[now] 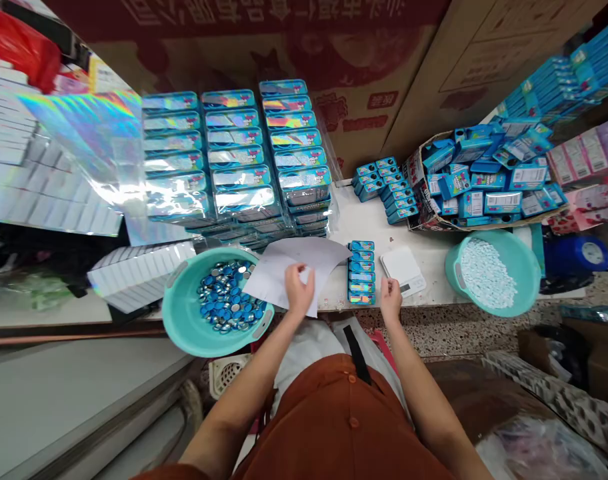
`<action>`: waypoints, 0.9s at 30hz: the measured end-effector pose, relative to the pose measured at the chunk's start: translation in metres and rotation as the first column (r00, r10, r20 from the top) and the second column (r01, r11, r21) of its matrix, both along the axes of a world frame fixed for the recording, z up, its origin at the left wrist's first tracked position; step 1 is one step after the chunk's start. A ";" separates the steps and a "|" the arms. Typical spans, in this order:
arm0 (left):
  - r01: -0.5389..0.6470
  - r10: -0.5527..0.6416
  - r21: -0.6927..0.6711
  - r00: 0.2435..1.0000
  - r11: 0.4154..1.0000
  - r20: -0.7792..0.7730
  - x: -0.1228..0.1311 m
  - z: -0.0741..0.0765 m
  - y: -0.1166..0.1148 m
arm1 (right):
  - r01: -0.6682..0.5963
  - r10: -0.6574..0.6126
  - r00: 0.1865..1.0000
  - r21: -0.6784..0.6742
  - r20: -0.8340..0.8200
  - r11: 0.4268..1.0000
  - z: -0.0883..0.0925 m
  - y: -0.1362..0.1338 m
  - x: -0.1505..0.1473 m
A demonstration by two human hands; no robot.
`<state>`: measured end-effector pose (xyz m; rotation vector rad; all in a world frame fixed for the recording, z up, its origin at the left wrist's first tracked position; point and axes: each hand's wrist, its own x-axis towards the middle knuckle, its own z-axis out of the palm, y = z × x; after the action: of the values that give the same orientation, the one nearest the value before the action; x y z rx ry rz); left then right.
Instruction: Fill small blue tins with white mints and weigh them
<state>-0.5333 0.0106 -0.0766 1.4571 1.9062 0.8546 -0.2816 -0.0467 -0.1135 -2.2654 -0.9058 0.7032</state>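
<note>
A pale sheet of paper (279, 267) lies curled on the bench, its left corner over the rim of a turquoise basin (171, 320). My left hand (300, 292) is over the sheet, fingers closed around a small white bit that I cannot make out. Beside the white digital scale (407, 267) my right hand (391, 299) is curled with fingertips together; whatever they may hold is hidden. A row of small blue tins (361, 273) stands between my hands. Several blue and silver round caps (231, 297) fill part of the basin.
Film-wrapped stacks of blue tins (239, 157) rise at the back left. A cut carton (419, 190) of blue boxes stands back right, near small blue boxes (389, 190). Another turquoise basin (457, 270) holds white pellets (487, 273). Large cardboard boxes (359, 73) wall off the back.
</note>
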 end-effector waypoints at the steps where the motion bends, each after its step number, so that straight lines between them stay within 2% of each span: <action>1: -0.064 0.068 0.038 0.991 0.997 -0.113 -0.020 0.001 0.010 | 0.023 -0.023 1.000 -0.007 0.003 1.000 0.001 -0.006 0.002; 3: -0.122 0.128 0.039 0.953 0.992 -0.275 -0.053 -0.002 0.031 | 0.055 -0.054 0.998 -0.030 0.020 0.998 0.005 -0.018 0.004; 6: -0.116 0.071 -0.098 0.924 0.988 -0.375 -0.078 -0.018 0.058 | 0.075 -0.073 0.996 -0.038 0.049 0.997 0.011 -0.036 0.003; 9: -0.049 -0.048 -0.247 0.927 0.968 -0.372 -0.077 -0.031 0.070 | 0.065 -0.062 0.995 -0.034 0.078 0.997 0.017 -0.053 -0.006; 12: 0.001 -0.097 -0.282 0.940 0.960 -0.327 -0.070 -0.034 0.074 | 0.052 -0.049 0.995 -0.032 0.090 0.998 0.022 -0.066 -0.020; 17: -0.101 0.022 -0.175 0.913 0.979 -0.407 -0.071 -0.028 0.075 | 0.079 -0.079 0.996 0.006 0.052 0.997 0.033 -0.081 -0.039; 19: -0.088 0.013 -0.159 0.906 0.983 -0.423 -0.074 -0.026 0.074 | 0.091 -0.093 0.994 0.035 0.052 0.995 0.037 -0.086 -0.044; 21: -0.013 -0.058 -0.172 0.912 0.985 -0.407 -0.074 -0.023 0.070 | 0.109 -0.113 0.992 0.058 0.059 0.992 0.040 -0.090 -0.049; 23: 0.120 -0.175 -0.179 0.927 0.977 -0.332 -0.068 -0.022 0.063 | 0.132 -0.136 0.989 0.076 0.055 0.988 0.041 -0.093 -0.054; 25: 0.292 -0.324 -0.180 0.926 0.939 -0.193 -0.054 -0.022 0.052 | 0.143 -0.147 0.988 0.090 0.037 0.986 0.041 -0.096 -0.059; 27: 0.438 -0.454 -0.191 0.890 0.879 -0.051 -0.035 -0.023 0.038 | 0.142 -0.145 0.989 0.103 0.018 0.985 0.040 -0.097 -0.061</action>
<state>-0.5684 0.0483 -0.1001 1.7529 1.5604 0.3963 -0.3422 -0.1439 -0.0736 -2.2275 -0.7632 0.5539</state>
